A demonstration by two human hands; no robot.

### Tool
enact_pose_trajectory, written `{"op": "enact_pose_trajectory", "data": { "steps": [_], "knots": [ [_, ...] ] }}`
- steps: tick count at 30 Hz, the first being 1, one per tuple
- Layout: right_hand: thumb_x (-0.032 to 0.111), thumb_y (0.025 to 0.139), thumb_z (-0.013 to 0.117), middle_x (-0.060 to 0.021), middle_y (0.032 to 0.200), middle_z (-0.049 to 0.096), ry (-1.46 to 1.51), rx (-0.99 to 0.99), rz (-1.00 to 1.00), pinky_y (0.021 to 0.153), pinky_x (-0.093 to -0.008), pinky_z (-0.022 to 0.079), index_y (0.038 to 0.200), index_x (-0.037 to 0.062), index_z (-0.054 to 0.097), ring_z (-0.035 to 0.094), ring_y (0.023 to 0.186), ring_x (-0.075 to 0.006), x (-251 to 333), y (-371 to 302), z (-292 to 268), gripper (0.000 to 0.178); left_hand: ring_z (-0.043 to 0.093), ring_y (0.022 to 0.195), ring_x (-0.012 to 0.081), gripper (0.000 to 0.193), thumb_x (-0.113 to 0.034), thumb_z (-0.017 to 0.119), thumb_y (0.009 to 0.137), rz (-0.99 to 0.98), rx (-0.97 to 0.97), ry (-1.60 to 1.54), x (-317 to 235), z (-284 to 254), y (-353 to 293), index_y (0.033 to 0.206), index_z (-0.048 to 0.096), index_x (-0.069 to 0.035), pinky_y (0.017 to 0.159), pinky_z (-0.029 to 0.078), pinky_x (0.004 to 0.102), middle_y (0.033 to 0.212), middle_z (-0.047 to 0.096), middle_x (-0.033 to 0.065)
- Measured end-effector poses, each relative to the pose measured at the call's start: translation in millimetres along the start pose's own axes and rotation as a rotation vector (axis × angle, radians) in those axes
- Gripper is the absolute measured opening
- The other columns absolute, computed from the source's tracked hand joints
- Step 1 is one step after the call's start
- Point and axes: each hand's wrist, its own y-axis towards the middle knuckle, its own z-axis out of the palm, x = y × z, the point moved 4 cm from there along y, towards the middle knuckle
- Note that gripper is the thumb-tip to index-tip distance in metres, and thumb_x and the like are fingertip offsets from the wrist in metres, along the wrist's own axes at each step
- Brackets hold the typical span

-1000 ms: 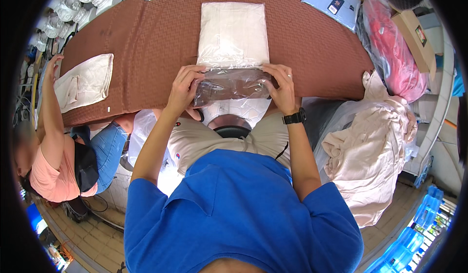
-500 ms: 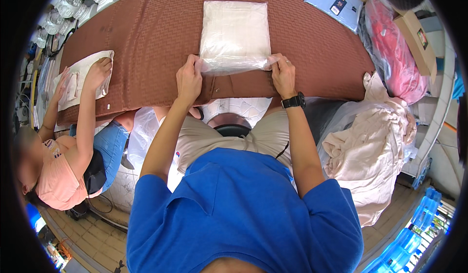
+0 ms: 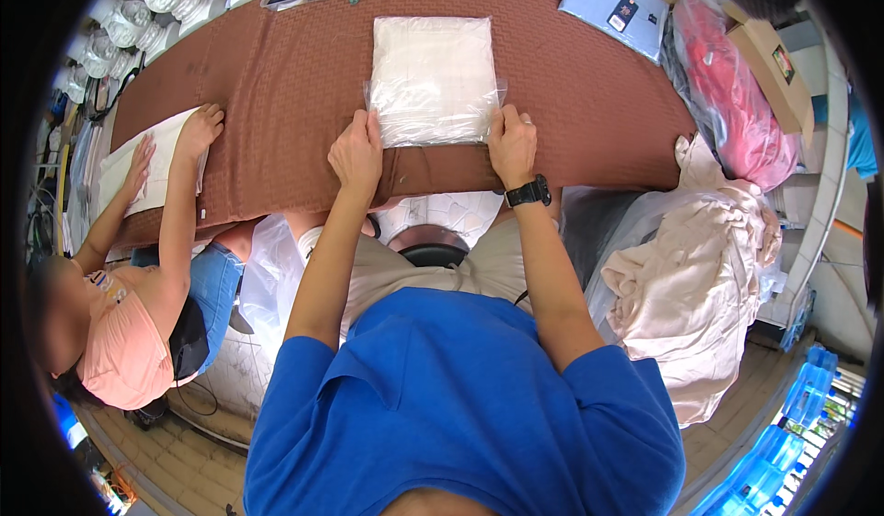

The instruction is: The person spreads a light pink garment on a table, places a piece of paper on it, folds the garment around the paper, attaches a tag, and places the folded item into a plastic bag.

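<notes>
A folded cream garment in a clear plastic bag lies flat on the brown cloth-covered table in front of me. The bag's near end is turned up over the garment, its two side corners sticking out past the folded cloth. My left hand is closed on the left corner of the plastic. On the opposite side my right hand, with a black watch at the wrist, pinches the right corner. Both hands rest near the table's front edge.
To my left a person smooths a cream cloth on the table. A pale blue packaged shirt lies far right, near a red bundle in plastic and a cardboard box. Loose cream fabric is heaped on my right.
The plastic flap, which hung toward me between my hands, is now folded up against the garment. At the left, the other person's cloth is spread flatter and their hands have shifted.
</notes>
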Motion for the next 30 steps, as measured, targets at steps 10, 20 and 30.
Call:
{"op": "enact_pose_trajectory", "data": {
  "steps": [10, 20, 30],
  "knots": [
    [0.017, 0.087, 0.066, -0.0223, 0.087, 0.063, -0.039, 0.008, 0.152, 0.07, -0.0521, 0.047, 0.091, 0.0027, 0.056, 0.06, 0.078, -0.042, 6, 6, -3, 0.018, 0.064, 0.066, 0.0387, 0.031, -0.033, 0.066, 0.093, -0.156, 0.09, -0.045, 4, -7, 10, 0.083, 0.057, -0.006, 0.06, 0.048, 0.0505, 0.074, 0.067, 0.0151],
    [0.022, 0.096, 0.055, -0.0109, 0.155, 0.038, -0.073, 0.043, -0.353, 0.113, -0.0544, 0.029, 0.144, 0.0112, 0.048, 0.035, 0.139, -0.0397, 68, 66, 31, 0.05, 0.027, 0.147, 0.0363, 0.052, -0.03, 0.047, 0.101, 0.429, 0.056, -0.017, -78, 21, 63, 0.149, 0.041, -0.012, 0.119, 0.019, 0.0549, 0.159, 0.032, 0.0118],
    [0.03, 0.102, 0.043, -0.0069, 0.161, 0.031, -0.102, 0.185, -0.264, 0.118, -0.056, 0.024, 0.149, 0.0208, 0.045, 0.028, 0.146, -0.0371, 54, 77, 61, 0.048, 0.016, 0.152, 0.0325, 0.052, -0.031, 0.04, 0.103, 0.381, 0.239, 0.052, -69, 57, 68, 0.153, 0.038, -0.021, 0.122, 0.01, 0.0544, 0.163, 0.027, 0.0069]
  ]
}}
